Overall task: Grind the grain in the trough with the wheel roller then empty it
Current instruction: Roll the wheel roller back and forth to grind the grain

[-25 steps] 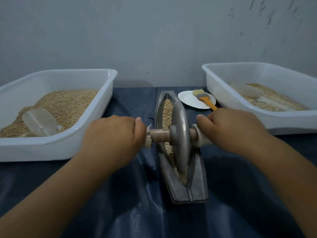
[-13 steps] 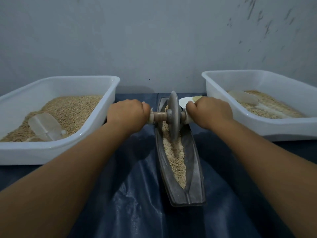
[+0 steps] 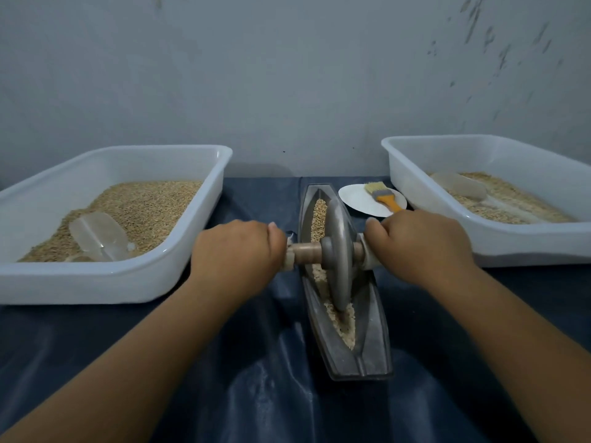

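A grey boat-shaped metal trough (image 3: 374, 343) lies lengthwise on the dark blue cloth in the middle. Crushed grain (image 3: 345, 327) lines its groove. A metal wheel roller (image 3: 337, 251) stands upright in the trough's middle, on a wooden axle. My left hand (image 3: 236, 251) grips the axle's left handle. My right hand (image 3: 419, 244) grips the right handle. Both handles are mostly hidden inside my fists.
A white tub (image 3: 105, 282) of whole grain with a clear scoop (image 3: 96, 235) sits at the left. Another white tub (image 3: 511, 247) with grain and a scoop (image 3: 460, 185) is at the right. A white plate (image 3: 355, 199) holds an orange-handled brush (image 3: 382, 193) behind the trough.
The roller was near me, went to the trough's far end, and has now come back to the middle, both hands moving with it.
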